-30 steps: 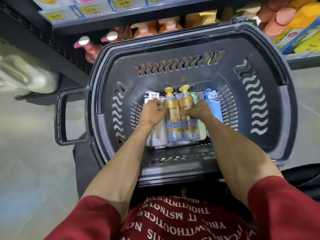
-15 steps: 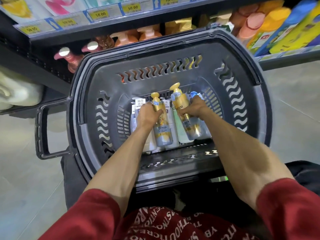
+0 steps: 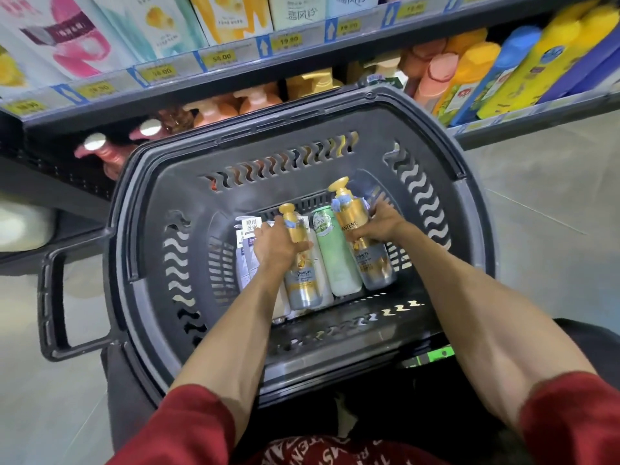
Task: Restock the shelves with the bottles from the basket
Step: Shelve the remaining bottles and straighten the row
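Supermarket shelving (image 3: pixel 241 82) stocked with pump bottles runs behind a large dark grey slotted plastic basket (image 3: pixel 471 213). Pickup looks like the step in hand. The left hand (image 3: pixel 275 245) grips one gold-and-silver pump bottle (image 3: pixel 302 283) at its shoulder, low among the rest, while the right hand (image 3: pixel 382 224) has its fingers (image 3: pixel 380 206) curled round a second gold pump bottle (image 3: pixel 350 213), tilted with its pump end raised. Next, I judge, both must clear the pale green bottle (image 3: pixel 335 260) between them and the rim, then stand upright on a shelf.

You've got two gold pump bottles (image 3: pixel 303 286), one green bottle (image 3: pixel 335 260) and at least two white bottles (image 3: pixel 245 260), all inside the one basket (image 3: pixel 157 203).
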`<state>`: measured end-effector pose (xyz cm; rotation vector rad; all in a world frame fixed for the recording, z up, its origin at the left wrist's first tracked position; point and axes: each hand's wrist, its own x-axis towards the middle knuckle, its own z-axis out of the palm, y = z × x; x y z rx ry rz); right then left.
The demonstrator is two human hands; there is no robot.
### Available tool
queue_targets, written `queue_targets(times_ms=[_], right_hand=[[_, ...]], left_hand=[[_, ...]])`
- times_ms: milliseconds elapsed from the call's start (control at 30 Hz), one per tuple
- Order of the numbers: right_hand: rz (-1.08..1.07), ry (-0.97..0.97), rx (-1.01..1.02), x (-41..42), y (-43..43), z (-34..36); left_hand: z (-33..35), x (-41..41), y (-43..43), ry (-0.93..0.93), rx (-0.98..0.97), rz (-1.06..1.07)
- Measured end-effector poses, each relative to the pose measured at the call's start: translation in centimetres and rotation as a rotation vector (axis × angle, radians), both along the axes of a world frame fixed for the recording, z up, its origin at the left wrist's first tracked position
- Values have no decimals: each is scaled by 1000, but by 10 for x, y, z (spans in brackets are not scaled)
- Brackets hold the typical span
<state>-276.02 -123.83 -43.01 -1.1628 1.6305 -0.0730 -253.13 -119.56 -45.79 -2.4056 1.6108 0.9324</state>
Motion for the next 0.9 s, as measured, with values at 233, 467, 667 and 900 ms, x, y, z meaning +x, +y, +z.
queue_targets(times_ms=[233, 467, 667, 900], right_hand=[[20, 12, -57, -4, 0, 14], [5, 30, -21, -15, 3, 21], [-43, 17, -28, -16, 15, 23], [-7, -26, -43, -11, 14, 35]], left_hand=[[-4, 0, -3, 100, -69, 57], [-19, -6, 12, 384, 13, 281], [-18, 0, 7, 444, 59, 291], [-6, 17, 28, 607, -36, 356]])
